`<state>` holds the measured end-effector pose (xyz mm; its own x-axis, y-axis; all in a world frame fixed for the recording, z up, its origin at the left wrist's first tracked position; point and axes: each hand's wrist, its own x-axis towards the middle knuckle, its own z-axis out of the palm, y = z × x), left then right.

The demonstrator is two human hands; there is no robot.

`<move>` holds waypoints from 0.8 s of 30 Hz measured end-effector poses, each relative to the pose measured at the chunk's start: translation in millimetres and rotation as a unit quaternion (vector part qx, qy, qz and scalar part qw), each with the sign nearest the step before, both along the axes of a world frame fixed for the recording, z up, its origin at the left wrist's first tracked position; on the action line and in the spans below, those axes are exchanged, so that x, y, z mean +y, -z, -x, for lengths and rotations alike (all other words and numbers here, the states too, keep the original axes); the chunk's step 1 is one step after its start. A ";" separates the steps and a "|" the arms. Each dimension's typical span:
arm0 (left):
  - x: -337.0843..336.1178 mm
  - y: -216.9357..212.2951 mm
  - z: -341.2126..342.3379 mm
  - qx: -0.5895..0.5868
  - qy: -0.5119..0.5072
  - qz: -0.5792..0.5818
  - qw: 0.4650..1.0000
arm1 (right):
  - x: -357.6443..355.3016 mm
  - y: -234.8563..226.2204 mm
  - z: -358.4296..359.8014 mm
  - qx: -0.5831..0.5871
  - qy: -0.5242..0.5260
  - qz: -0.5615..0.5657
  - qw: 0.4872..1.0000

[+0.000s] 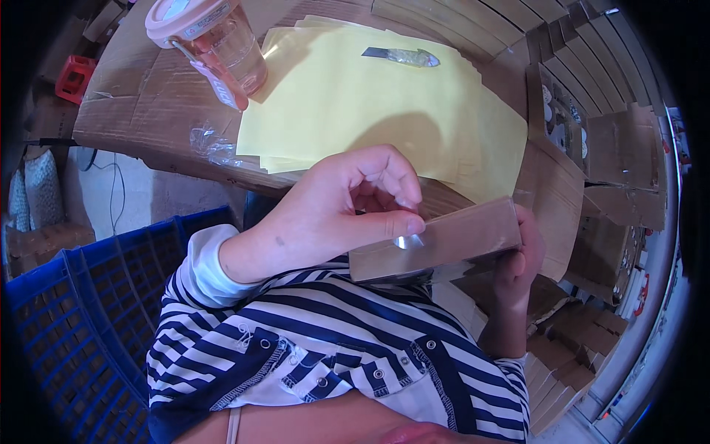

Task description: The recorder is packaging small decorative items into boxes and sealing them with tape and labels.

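Yellow sheets [333,96] bearing a cutter [414,57], a pink-lidded cup [235,55] and clear film [214,146] crowd the table [140,89]; a blue crate [65,260] stands left, cartons [629,148] right. Before the chest, the right hand [525,244] wraps its fingers round the brown box's end [503,228]; the left hand [333,196] curls over its face, any grip unclear. Bare tabletop lies left of the cup.

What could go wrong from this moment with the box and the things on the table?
The brown, rectangular cardboard box is held above the lap, with the right hand at one end; it might tilt or slip.

The slim cutter with a whitish handle lies loose on the yellow paper sheets; a careless reach might cut someone.

The tall, clear cup with a pink lid stands beside them and could be knocked over.
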<state>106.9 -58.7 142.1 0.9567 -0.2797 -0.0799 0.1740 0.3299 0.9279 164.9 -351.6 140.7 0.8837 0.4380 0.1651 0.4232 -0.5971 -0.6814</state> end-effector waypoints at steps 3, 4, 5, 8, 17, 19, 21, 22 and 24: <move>-4.0 5.5 -0.9 -0.027 0.007 -0.012 1.000 | 0.1 -0.3 2.7 0.004 0.006 0.007 1.000; -4.5 5.7 -1.0 -0.026 0.006 -0.012 1.000 | -0.4 0.5 2.9 0.005 0.005 0.007 1.000; -5.0 6.1 -0.9 -0.037 0.010 -0.069 0.997 | -1.3 2.2 3.1 -0.004 -0.001 0.002 1.000; -1.7 3.4 -9.5 -0.058 0.028 -0.163 0.985 | -7.0 8.2 3.9 -0.020 -0.001 -0.013 1.000; -30.9 29.2 -17.3 -0.013 0.194 0.071 0.978 | 14.8 -9.8 1.0 -0.080 -0.092 -0.073 0.990; -20.7 18.9 -20.2 0.008 0.241 0.099 0.966 | 1.3 -4.6 2.5 -0.070 -0.049 -0.130 0.988; 7.8 7.4 -26.9 -0.064 0.253 0.014 0.965 | -13.9 -7.1 -12.0 -0.071 -0.005 -0.197 0.978; 32.1 -2.6 -22.6 -0.091 0.250 -0.061 0.962 | -10.1 -20.2 -31.1 -0.021 0.104 -0.317 0.943; 82.7 -36.3 -12.1 -0.155 0.222 -0.054 0.961 | -18.6 -48.0 -60.1 0.073 0.322 -0.516 0.791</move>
